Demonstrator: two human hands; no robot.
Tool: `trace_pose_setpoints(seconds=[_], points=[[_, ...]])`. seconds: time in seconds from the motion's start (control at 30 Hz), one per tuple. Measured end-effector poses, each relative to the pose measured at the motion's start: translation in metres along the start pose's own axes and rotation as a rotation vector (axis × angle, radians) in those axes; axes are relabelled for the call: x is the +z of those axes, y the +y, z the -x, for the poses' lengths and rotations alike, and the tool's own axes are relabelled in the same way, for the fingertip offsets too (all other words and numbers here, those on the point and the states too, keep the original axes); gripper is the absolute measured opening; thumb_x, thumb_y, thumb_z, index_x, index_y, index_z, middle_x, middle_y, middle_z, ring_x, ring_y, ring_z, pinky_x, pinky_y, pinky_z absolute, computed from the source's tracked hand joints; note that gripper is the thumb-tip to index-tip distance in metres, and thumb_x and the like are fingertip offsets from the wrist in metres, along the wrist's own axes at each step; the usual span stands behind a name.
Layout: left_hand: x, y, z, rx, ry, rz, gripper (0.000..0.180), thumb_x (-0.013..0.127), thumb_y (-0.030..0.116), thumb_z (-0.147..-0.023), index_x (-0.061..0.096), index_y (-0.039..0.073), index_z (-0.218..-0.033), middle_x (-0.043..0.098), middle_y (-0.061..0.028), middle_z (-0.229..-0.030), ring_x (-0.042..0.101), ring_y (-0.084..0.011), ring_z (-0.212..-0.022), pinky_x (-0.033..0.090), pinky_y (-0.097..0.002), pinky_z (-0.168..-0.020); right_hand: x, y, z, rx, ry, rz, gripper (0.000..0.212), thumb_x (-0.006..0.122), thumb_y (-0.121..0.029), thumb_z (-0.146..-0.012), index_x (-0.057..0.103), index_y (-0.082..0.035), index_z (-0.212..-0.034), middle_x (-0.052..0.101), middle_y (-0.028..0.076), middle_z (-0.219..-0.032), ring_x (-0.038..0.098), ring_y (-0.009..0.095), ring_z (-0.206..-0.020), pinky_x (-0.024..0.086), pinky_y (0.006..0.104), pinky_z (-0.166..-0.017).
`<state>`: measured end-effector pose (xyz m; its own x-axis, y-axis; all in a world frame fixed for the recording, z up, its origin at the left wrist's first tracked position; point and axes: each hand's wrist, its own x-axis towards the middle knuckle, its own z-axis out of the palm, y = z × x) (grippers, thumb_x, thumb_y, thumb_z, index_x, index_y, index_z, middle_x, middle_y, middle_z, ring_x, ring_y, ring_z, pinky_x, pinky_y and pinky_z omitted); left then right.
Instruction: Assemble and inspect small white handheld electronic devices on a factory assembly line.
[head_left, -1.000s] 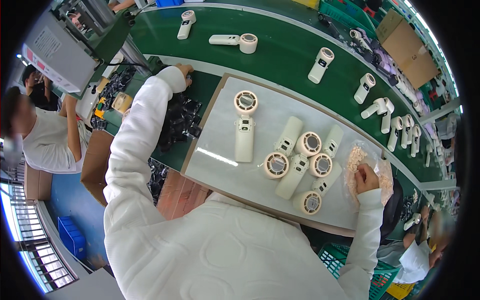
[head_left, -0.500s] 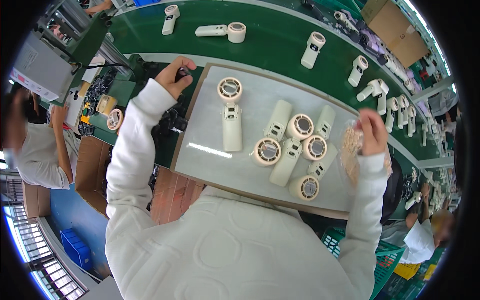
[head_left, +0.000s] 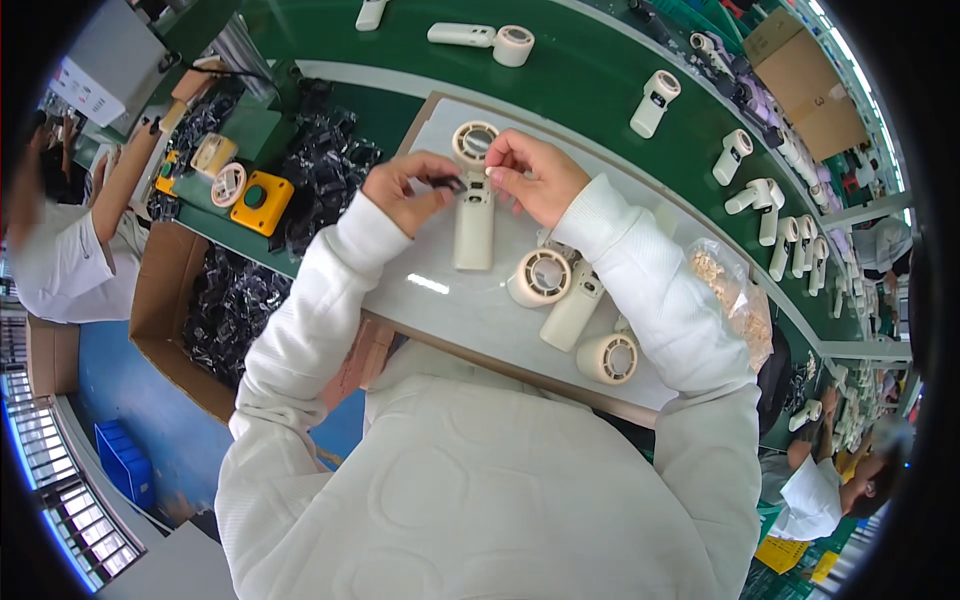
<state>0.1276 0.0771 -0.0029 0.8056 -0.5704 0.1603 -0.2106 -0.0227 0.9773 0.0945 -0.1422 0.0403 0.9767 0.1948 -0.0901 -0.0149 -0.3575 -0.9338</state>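
Above a pale handheld fan [head_left: 474, 232] lying on the grey-topped work board [head_left: 425, 320], my two hands are close together. My left hand [head_left: 402, 196] pinches a small black part [head_left: 447, 184] beside the fan's neck. Between the thumb and forefinger of my right hand [head_left: 545, 182] is a tiny cream piece [head_left: 489, 171], near the fan's round head. More fans, among them one with its handle [head_left: 572, 312] slanting, lie in a group at the board's right. My right forearm hides part of that group.
A clear bag of small cream pieces [head_left: 706, 266] rests at the board's right end. Left stand a cardboard box [head_left: 160, 320] of black parts and a yellow button box [head_left: 270, 212]. Several fans lie on the green belt [head_left: 580, 75] beyond. Co-workers sit on both sides.
Both hands have come together over the single fan, the right from the bag, the left from the board's far left corner. The right hand now shows a cream piece. The view has shifted.
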Motion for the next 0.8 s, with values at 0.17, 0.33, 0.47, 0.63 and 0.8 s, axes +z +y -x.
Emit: trace_pose_setpoints(seconds=[0.17, 0.33, 0.47, 0.63, 0.8], points=[[-0.006, -0.007, 0.004, -0.017, 0.096, -0.036, 0.037, 0.058, -0.009, -0.081, 0.061, 0.006, -0.114, 0.062, -0.0026, -0.095, 0.052, -0.0096, -0.078, 0.043, -0.0201, -0.073, 0.015, 0.004, -0.001, -0.161, -0.008, 0.32, 0.007, 0.057, 0.0, -0.084, 0.06, -0.006, -0.087, 0.06, 0.002, -0.082, 0.053, 0.016, -0.07, 0.044, 0.0298, -0.064], [-0.005, -0.011, 0.003, -0.011, 0.129, 0.121, 0.036, 0.059, -0.009, -0.081, 0.061, 0.007, -0.113, 0.062, -0.0012, -0.092, 0.051, -0.0083, -0.076, 0.042, -0.0194, -0.071, 0.03, 0.008, 0.0, -0.308, 0.064, 0.505, 0.008, 0.059, 0.0, -0.081, 0.06, -0.007, -0.085, 0.059, 0.003, -0.083, 0.053, 0.019, -0.072, 0.043, 0.0315, -0.066], [-0.001, -0.018, 0.002, 0.007, 0.137, 0.164, 0.034, 0.058, -0.009, -0.081, 0.06, 0.007, -0.111, 0.061, -0.0009, -0.092, 0.049, -0.0076, -0.074, 0.041, -0.0189, -0.07, 0.036, 0.01, -0.001, -0.423, 0.15, 0.614, 0.007, 0.06, 0.0, -0.08, 0.06, -0.007, -0.083, 0.057, 0.004, -0.083, 0.052, 0.022, -0.073, 0.043, 0.0317, -0.067], [-0.001, -0.014, -0.003, 0.065, 0.162, 0.068, 0.034, 0.056, -0.01, -0.08, 0.059, 0.006, -0.11, 0.06, -0.0021, -0.094, 0.047, -0.0072, -0.072, 0.04, -0.0185, -0.068, 0.036, 0.004, -0.002, -0.357, 0.159, 0.595, 0.006, 0.059, -0.001, -0.08, 0.06, -0.006, -0.083, 0.055, 0.005, -0.081, 0.052, 0.023, -0.072, 0.042, 0.0324, -0.066], [-0.003, -0.001, -0.009, 0.014, 0.188, 0.188, 0.035, 0.056, -0.011, -0.079, 0.059, 0.006, -0.109, 0.06, -0.0031, -0.094, 0.047, -0.0071, -0.073, 0.041, -0.0178, -0.069, 0.035, 0.006, -0.007, -0.272, 0.161, 0.575, 0.005, 0.06, -0.003, -0.079, 0.06, -0.007, -0.082, 0.057, 0.005, -0.079, 0.053, 0.024, -0.07, 0.044, 0.0341, -0.065]])
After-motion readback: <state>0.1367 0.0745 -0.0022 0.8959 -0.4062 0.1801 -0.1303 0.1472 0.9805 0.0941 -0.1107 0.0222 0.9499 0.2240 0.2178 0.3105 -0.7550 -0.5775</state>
